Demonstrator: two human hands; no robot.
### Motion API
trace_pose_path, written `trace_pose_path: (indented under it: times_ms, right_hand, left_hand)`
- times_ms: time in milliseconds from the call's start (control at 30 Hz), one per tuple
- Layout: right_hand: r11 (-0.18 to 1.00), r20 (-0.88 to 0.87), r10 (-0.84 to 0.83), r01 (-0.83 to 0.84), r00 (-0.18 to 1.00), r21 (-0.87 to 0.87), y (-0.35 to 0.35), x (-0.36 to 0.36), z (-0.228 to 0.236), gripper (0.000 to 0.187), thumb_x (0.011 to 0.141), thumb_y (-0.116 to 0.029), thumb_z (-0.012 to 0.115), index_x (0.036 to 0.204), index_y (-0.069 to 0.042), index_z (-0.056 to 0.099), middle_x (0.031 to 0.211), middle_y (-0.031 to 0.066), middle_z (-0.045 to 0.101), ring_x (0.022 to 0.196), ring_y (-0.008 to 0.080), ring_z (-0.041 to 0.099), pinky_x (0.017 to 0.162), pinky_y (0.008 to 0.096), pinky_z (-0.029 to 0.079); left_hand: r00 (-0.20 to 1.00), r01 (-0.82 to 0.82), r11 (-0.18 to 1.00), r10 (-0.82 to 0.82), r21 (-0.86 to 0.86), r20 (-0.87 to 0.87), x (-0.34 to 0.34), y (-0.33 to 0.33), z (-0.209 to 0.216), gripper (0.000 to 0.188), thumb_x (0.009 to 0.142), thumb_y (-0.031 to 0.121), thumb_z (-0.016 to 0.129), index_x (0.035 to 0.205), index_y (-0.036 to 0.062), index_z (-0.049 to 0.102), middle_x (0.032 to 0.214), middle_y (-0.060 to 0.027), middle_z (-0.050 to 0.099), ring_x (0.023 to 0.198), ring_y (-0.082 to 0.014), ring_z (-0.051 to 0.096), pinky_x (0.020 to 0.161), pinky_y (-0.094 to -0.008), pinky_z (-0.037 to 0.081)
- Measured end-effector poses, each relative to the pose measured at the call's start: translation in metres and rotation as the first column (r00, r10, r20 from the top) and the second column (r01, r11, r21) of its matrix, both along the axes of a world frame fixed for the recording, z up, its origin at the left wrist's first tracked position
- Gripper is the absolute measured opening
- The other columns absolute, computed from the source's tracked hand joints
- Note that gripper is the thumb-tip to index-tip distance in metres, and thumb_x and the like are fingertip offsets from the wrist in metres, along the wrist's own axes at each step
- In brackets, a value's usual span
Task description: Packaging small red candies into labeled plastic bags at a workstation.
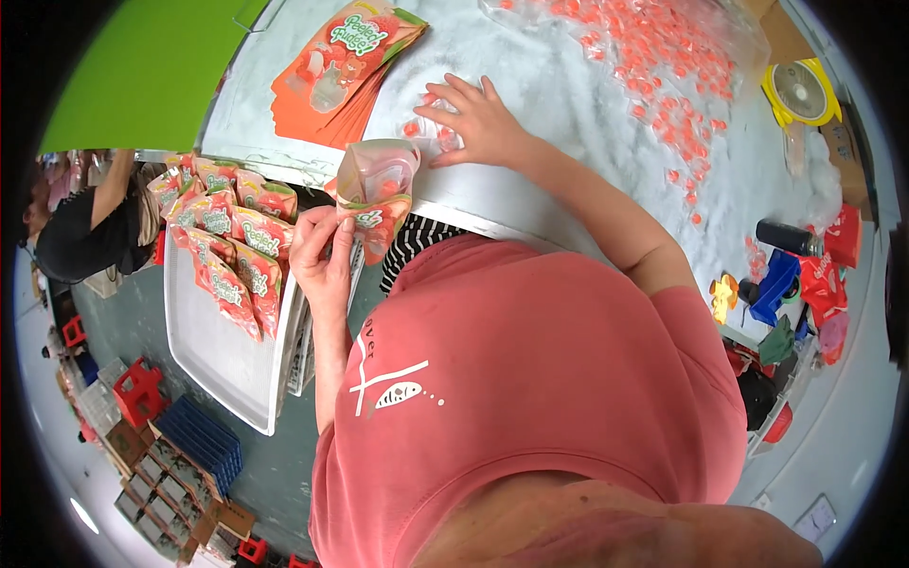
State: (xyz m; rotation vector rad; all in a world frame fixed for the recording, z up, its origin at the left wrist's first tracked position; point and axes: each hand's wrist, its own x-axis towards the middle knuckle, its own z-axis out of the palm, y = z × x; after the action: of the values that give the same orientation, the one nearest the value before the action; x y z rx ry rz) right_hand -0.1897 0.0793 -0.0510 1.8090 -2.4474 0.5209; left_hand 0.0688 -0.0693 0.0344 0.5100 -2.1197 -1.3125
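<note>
My left hand [320,254] grips the side of a red and clear pouch [379,213] near the table's front edge. The pouch's mouth gapes upward, and clear wrapping shows inside it. My right hand [485,125] lies over a few small wrapped red candies [437,128] on the table, fingers spread, just behind the pouch. Whether its fingertips press on the candies I cannot tell. Beyond my left hand, a fanned stack of flat pouches [350,71] in red and orange rests on the tabletop.
At my left, a white tray [204,327] carries several filled pouches [232,232]. Many loose wrapped candies [663,85] spread across the table's right side, beside a yellow fan [800,92]. A tape dispenser [776,287] stands at the right edge. Another person [85,227] is at far left.
</note>
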Motion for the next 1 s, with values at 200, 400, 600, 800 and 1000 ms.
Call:
trace_pose_path:
  times_ms: [200,400,600,800,1000]
  right_hand:
    - [0.978,-0.069,-0.043,0.028,0.997,-0.207,0.005,0.006,-0.011,0.044,0.074,-0.037,0.077,0.112,-0.021,0.063,0.121,0.0028,0.056,0.115,0.0229,0.053,0.089,0.0488,0.045]
    - [0.944,-0.102,-0.037,0.001,0.994,-0.331,0.004,-0.016,-0.024,0.020,0.078,-0.026,0.075,0.093,-0.017,0.065,0.090,-0.0007,0.061,0.073,0.0145,0.059,0.061,0.0277,0.050]
    - [0.642,0.885,0.149,0.638,0.441,-0.426,-0.005,-0.019,0.013,0.012,0.088,-0.018,0.071,0.091,-0.008,0.064,0.084,0.0036,0.066,0.055,0.0068,0.049,0.045,0.0244,0.042]
    - [0.503,0.829,0.553,0.759,0.085,-0.413,0.000,0.003,0.117,0.015,0.093,-0.015,0.066,0.101,-0.004,0.062,0.087,0.0108,0.067,0.055,0.0058,0.048,0.042,0.0222,0.037]
    - [0.563,0.804,0.558,0.619,0.205,-0.548,0.011,0.009,0.110,0.019,0.097,-0.019,0.062,0.107,-0.003,0.059,0.099,0.0089,0.066,0.076,0.0093,0.058,0.065,0.0231,0.048]
  left_hand:
    - [0.999,0.036,0.999,-0.036,0.011,0.001,-0.008,0.001,-0.002,0.016,0.087,-0.004,0.069,0.102,0.0004,0.072,0.094,-0.0062,0.063,0.082,-0.0115,0.059,0.068,-0.0232,0.049]
    - [0.998,0.052,0.999,-0.052,-0.007,0.020,-0.013,0.007,0.007,0.018,0.087,-0.004,0.069,0.103,0.0009,0.073,0.094,-0.0064,0.063,0.081,-0.0111,0.059,0.069,-0.0232,0.049]
    - [0.995,0.094,0.995,-0.092,-0.040,0.039,-0.029,0.011,0.007,0.018,0.086,-0.004,0.069,0.102,0.0004,0.072,0.091,-0.0069,0.063,0.080,-0.0113,0.059,0.069,-0.0238,0.048]
    - [0.973,0.200,0.961,-0.172,-0.189,0.155,-0.064,0.027,0.014,0.016,0.084,0.000,0.072,0.100,-0.0009,0.072,0.081,-0.0068,0.062,0.075,-0.0139,0.059,0.068,-0.0254,0.049]
    - [0.976,0.215,0.952,-0.205,-0.219,0.069,-0.091,0.037,0.009,0.016,0.084,0.000,0.072,0.100,-0.0014,0.073,0.077,-0.0061,0.060,0.071,-0.0150,0.058,0.065,-0.0267,0.048]
